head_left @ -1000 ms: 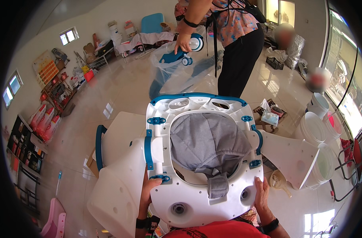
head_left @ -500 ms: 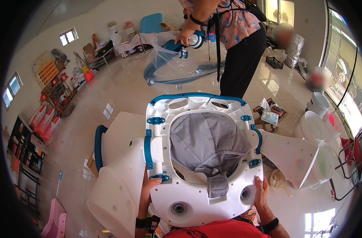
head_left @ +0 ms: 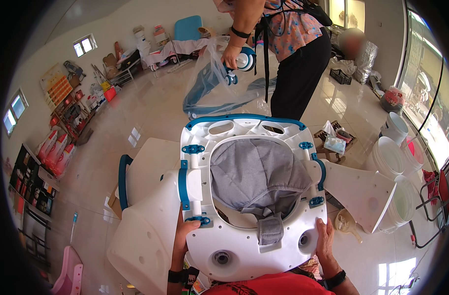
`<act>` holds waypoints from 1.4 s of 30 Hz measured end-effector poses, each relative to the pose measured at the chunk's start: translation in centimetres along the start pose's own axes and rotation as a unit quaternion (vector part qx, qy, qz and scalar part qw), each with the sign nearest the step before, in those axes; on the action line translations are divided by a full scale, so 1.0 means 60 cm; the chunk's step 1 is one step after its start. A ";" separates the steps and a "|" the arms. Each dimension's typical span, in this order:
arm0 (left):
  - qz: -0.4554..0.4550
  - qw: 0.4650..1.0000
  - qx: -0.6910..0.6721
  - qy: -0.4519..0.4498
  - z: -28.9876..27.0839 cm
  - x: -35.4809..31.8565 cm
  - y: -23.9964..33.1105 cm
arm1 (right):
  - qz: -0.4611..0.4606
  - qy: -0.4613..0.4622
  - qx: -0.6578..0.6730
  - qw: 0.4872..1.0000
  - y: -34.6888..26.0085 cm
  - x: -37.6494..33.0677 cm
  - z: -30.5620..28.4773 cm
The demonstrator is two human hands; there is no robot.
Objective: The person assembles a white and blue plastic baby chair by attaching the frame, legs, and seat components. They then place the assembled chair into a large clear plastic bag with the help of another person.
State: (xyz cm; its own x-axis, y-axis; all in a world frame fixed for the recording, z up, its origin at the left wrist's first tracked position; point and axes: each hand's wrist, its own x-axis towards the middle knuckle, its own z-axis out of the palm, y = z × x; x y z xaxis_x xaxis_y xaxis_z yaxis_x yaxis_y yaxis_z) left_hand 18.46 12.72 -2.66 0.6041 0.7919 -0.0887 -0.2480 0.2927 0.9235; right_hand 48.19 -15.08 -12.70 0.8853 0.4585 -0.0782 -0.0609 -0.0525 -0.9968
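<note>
In front of me is the white plastic body of what looks like a baby walker (head_left: 278, 258), with blue trim along its far edge. A grey cloth seat (head_left: 259, 172) lines its large central opening, and a strap flap hangs over the near rim. White panels flare out from both sides, the left panel (head_left: 145, 241) hanging lower. My left hand (head_left: 186, 230) grips the near left edge, thumb by a blue bracket (head_left: 199, 220) and fingers hidden underneath. My right hand (head_left: 325, 240) is closed round the near right edge, next to a round socket (head_left: 304, 240).
Across the room a co-worker (head_left: 300, 69) holds a blue wheeled base (head_left: 202, 91) in clear plastic film. White buckets (head_left: 389, 155) and a metal-framed chair (head_left: 426, 216) stand at right, a long-handled scoop (head_left: 346, 223) nearby. A pink plastic piece (head_left: 69, 273) lies lower left.
The co-worker's hand and the film-wrapped blue base have shifted, the base now bunched closer to the co-worker's legs. My hands and the walker body look unmoved.
</note>
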 end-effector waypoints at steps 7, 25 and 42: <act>0.015 1.000 0.021 0.005 0.001 -0.002 0.000 | 0.000 0.006 0.001 1.000 -0.002 -0.001 0.002; 0.015 1.000 0.018 0.020 0.008 -0.006 0.008 | 0.010 0.013 -0.006 1.000 0.005 0.002 0.000; 0.001 1.000 0.011 0.025 0.018 -0.013 0.015 | -0.001 0.008 -0.020 1.000 -0.010 -0.002 0.001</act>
State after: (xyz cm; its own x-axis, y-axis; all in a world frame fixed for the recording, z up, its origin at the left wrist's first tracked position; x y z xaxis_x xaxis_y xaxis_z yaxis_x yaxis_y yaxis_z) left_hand 18.60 11.79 -1.34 0.5643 0.8189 -0.1045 -0.2321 0.2788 0.9319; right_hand 48.10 -15.04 -12.09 0.8926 0.4445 -0.0750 -0.0407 -0.0862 -0.9954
